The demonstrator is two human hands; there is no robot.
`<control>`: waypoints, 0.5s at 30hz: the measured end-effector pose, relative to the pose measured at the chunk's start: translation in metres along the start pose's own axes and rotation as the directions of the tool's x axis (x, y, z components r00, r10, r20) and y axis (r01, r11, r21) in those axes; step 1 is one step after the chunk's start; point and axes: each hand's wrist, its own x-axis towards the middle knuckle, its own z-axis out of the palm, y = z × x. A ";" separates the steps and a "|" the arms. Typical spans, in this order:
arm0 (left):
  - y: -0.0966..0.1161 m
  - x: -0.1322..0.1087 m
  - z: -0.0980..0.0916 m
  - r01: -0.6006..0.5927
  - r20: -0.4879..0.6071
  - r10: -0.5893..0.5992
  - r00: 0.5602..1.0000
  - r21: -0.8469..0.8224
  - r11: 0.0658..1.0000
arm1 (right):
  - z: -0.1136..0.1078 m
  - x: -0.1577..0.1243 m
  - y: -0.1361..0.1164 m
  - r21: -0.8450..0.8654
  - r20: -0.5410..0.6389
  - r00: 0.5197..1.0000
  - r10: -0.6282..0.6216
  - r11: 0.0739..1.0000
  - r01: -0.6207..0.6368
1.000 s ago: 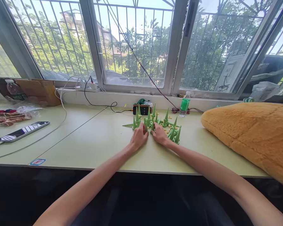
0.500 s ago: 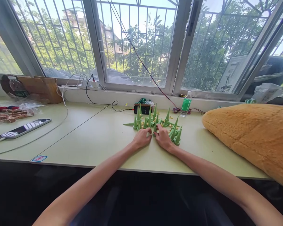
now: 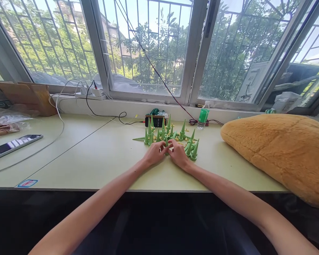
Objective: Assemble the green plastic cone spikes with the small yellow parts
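Note:
Several green cones on round bases (image 3: 182, 131) stand in a group on the pale table (image 3: 95, 152), with small yellow pieces (image 3: 186, 130) among them. At the near edge of the group, my left hand (image 3: 156, 152) and my right hand (image 3: 177, 153) meet around one green cone (image 3: 166, 142). Both hands have their fingers closed on this upright cone, partly covering its lower part. More green cones (image 3: 194, 151) stand or lean just right of my right hand.
A dark phone (image 3: 159, 122) with a lit display stands behind the cones. A bottle (image 3: 202, 117) is behind right, a furry orange cushion (image 3: 276, 148) at right. Another phone (image 3: 14, 146), cables and a cardboard box (image 3: 32, 97) are at left.
The view has turned slightly, so the scene sits further left. My hands have come closer together, and my left fingers now reach the cone beside my right hand.

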 end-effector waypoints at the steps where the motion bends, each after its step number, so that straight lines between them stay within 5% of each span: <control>1: -0.001 0.000 0.000 0.002 0.000 -0.002 1.000 -0.001 1.000 | 0.000 0.000 -0.001 -0.006 0.005 1.000 0.002 1.000 -0.002; 15: -0.010 0.003 0.001 0.053 -0.054 -0.048 0.997 0.097 0.994 | -0.006 -0.006 -0.022 -0.286 0.132 0.988 0.082 0.957 -0.041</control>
